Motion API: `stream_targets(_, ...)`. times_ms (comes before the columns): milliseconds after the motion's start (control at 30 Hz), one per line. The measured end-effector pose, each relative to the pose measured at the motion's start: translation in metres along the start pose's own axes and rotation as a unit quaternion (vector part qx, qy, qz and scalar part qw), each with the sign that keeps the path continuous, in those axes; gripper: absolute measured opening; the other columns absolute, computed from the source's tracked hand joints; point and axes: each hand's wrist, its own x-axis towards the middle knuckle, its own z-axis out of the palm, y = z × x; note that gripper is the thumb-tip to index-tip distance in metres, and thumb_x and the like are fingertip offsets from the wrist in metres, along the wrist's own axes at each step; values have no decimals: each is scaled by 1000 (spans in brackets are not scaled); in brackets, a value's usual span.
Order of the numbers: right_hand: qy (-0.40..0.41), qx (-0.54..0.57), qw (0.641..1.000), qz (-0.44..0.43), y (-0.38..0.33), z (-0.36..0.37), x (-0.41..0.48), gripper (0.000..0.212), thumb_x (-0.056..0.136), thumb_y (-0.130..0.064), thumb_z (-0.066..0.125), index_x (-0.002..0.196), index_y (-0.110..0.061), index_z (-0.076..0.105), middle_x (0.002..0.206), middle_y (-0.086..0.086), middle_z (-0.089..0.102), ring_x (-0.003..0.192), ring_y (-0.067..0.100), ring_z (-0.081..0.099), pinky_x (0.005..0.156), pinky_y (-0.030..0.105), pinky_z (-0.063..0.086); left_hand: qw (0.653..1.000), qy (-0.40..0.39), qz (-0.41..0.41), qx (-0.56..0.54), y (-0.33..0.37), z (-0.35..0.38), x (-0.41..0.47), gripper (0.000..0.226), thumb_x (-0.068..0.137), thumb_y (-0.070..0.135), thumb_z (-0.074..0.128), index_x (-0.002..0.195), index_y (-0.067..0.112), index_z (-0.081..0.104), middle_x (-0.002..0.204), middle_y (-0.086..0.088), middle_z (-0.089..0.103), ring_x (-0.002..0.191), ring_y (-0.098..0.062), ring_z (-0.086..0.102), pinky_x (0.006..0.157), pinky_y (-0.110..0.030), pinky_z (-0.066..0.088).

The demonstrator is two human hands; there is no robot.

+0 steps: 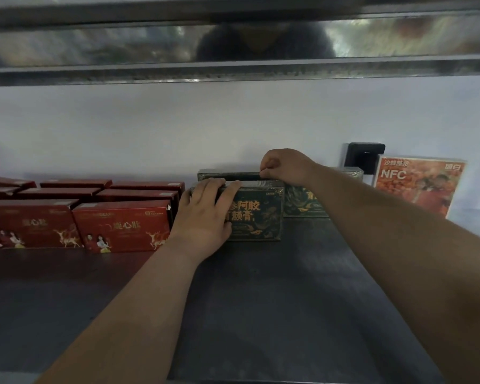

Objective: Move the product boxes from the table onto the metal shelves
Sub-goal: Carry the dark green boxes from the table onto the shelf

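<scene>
Counting stock on the metal shelf [261,314], lower half of frame.

Red boxes [122,225], left of centre: nine, in three rows of three. The front-left one is cut off by the frame edge. Front faces carry pale characters, 鹿心肽, with gold deer and small figures. Smaller print is too fine to read.

Dark green boxes, centre: three seen.
- Front dark green box [258,217] stands upright, gold characters partly covered; 阿胶 and 颜膏 can be read.
- Rear dark green box [227,174] sits just behind it, only its top strip showing.
- Third dark green box [299,203] stands to the right, mostly hidden by the right forearm.

Orange carton [416,187], right of frame: one, leaning against the white wall [178,126], marked "NFC" and 沙棘原浆.

Black wall socket [365,156]: one, just left of the orange carton's top.

Left hand [208,214]: fingers fairly straight, laid over the top edge of the front dark green box, palm against its face.

Right hand [286,167]: fingers curled, pinching the rear dark green box at the right end of its top edge.

Upper shelf [150,70] crosses the top of frame, its metal dull and reflective.
</scene>
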Motion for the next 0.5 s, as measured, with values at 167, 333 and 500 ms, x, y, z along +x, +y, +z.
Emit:
stream_targets(167, 19, 22, 1000, 5, -1, 4, -7, 15, 94, -33, 69, 106, -26, 69, 117, -4, 68, 112, 15, 60, 89, 32, 44, 1000, -10, -17, 2, -4, -3, 1, 88, 72, 29, 75, 150, 25, 35, 143, -9, 40, 134, -30, 32, 106, -60, 38)
stream_targets(333, 34, -33, 999, -5, -2, 0, -22, 27, 101, -22, 55, 126, -26, 64, 141, 0, 59, 127, 21, 54, 100, 30, 40, 999, -26, -17, 15, -7, -3, -2, 90, 76, 29, 74, 154, 26, 28, 148, -9, 37, 139, -30, 28, 114, -65, 25)
stream_targets(500, 135, -57, 989, -7, -5, 2, -77, 33, 92, -19, 57, 125, -21, 62, 124, 5, 63, 109, 22, 60, 84, 26, 40, 998, -57, -22, -2, -1, -12, -2, 90, 86, 32, 66, 159, 28, 14, 156, -8, 29, 149, -28, 15, 118, -64, 11)
